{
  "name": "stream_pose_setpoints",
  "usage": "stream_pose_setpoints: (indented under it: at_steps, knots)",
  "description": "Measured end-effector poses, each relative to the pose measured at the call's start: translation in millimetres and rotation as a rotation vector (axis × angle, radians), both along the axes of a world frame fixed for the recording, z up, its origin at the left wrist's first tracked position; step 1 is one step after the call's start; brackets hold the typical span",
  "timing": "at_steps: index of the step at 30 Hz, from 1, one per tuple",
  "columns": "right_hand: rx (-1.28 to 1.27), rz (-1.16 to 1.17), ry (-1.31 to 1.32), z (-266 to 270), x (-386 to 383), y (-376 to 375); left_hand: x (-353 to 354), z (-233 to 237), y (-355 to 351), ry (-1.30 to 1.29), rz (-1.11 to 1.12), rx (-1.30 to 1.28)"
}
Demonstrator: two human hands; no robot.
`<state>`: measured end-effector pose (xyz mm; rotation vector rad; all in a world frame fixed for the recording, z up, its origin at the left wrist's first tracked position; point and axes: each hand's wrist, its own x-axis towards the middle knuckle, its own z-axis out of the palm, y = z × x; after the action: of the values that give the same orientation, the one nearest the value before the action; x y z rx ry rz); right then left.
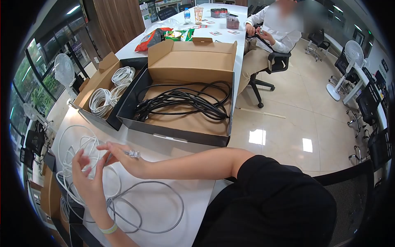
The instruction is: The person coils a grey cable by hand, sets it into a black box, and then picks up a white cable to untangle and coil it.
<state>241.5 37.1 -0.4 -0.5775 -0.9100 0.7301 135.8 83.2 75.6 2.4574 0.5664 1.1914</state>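
Note:
My right hand (125, 159) reaches across to the left with fingers closed on a grey network cable; its clear plug (132, 153) sticks out above the hand. My left hand (89, 179) is raised beside it, fingers apart and curved, thumb close to the right fingertips. I make out nothing in the left palm. A loose tangle of white cable (66, 164) lies behind and left of the hands. Loops of grey cable (181, 201) spread over the white table (185, 158) below them.
A large open box (177, 138) holds coiled black cables (185, 101). Beside it, a narrower box (88, 88) holds white cable coils (122, 76). Another box (51, 193) stands at the left edge. Snack bags (154, 39) lie behind. A seated person (273, 31) handles something small.

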Motion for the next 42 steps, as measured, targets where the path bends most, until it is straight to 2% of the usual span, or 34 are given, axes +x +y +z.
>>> stream_pose_setpoints:
  at_steps: [1, 2, 3, 5, 7, 11, 12, 16, 17, 19, 20, 22, 24, 26, 28, 31, 35, 37, 38, 40, 41, 42]
  knots:
    - [-0.028, 0.011, -0.019, 1.4, -1.8, -1.4, 2.2, 0.1, -2.8, -0.175, 0.07, 0.095]
    - [-0.027, 0.011, -0.018, 2.1, -2.8, -3.6, -1.9, -7.2, 1.1, -0.125, 0.074, -0.06]
    - [-0.076, 0.084, 0.022, 6.4, -3.7, -8.5, -8.7, -6.4, 9.5, -0.125, 0.075, -0.059]
    - [-0.127, 0.16, 0.062, 8.8, -2.7, -8.4, -21.5, -0.7, 28.9, 0.381, -0.246, -0.708]
    - [-0.296, 0.261, 0.151, 5.2, 1.1, -3.8, -23.8, -0.5, 30.8, 0.426, -0.187, -0.627]
    - [-0.418, 0.377, 0.164, -3.6, 8.5, 0.9, -26.9, 13.7, 22.3, 0.7, -0.197, -0.568]
    - [-0.434, 0.495, 0.185, -4.8, 10.6, 1.1, -27.1, 16.7, 19.2, 0.787, -0.223, -0.561]
    - [-0.409, 0.807, 0.267, -6.6, 14.2, -0.5, -29.6, 22.7, 11.0, 0.816, -0.272, -0.677]
    - [-0.407, 0.809, 0.267, -6.2, 13.0, -1.3, -31.3, 23.6, 10.9, 0.765, -0.29, -0.653]
    - [-0.411, 0.494, 0.199, 0.8, 8.5, -4.8, -34.9, 23.7, 13.4, 0.715, -0.305, -0.627]
    - [-0.409, 0.496, 0.199, 2.9, 7.0, -5.2, -37.1, 22.9, 17.7, 0.647, -0.246, -0.58]
    - [-0.411, -0.106, 0.002, 3.7, 5.5, -6.9, -36.3, 20.8, 21.5, 0.583, -0.191, -0.533]
    - [-0.327, -0.15, 0.015, -2.0, 1.4, -0.8, -33.5, 18.9, 23.8, 0.587, -0.137, -0.369]
    - [-0.242, -0.19, 0.024, -8.5, 0.2, 2.6, -35.6, 14.7, 31.7, 0.568, -0.099, -0.32]
    - [-0.197, -0.406, -0.229, -6.2, -2.1, -3.5, -38.5, 13.0, 36.9, 0.55, -0.058, -0.271]
    - [-0.164, -0.457, -0.375, -4.3, -1.5, -7.9, -39.4, 14.3, 37.6, 0.512, -0.003, -0.2]
    - [-0.253, -0.565, -0.304, 1.8, 1.6, -9.5, -38.1, 15.6, 32.1, 0.485, 0.089, -0.171]
    - [-0.085, -0.898, -0.588, 4.8, 6.9, -9.5, -37.1, 12.5, 29.9, 0.476, 0.139, -0.144]
    - [-0.085, -0.895, -0.59, 1.6, 6.8, -8.2, -35.6, 10.9, 28.2, 0.497, 0.1, -0.111]
    - [-0.005, -0.834, -0.906, -8.1, 7.4, -4.2, -31.3, 13.0, 20.1, 0.517, 0.066, -0.078]
    - [-0.002, -0.83, -0.906, -12.9, 7.3, -1.6, -27.4, 16.4, 12.7, 0.552, 0.071, -0.086]
    - [-0.072, -0.681, -0.879, -13.9, 6.2, -1.0, -25.9, 18.6, 8.8, 0.588, 0.078, -0.096]
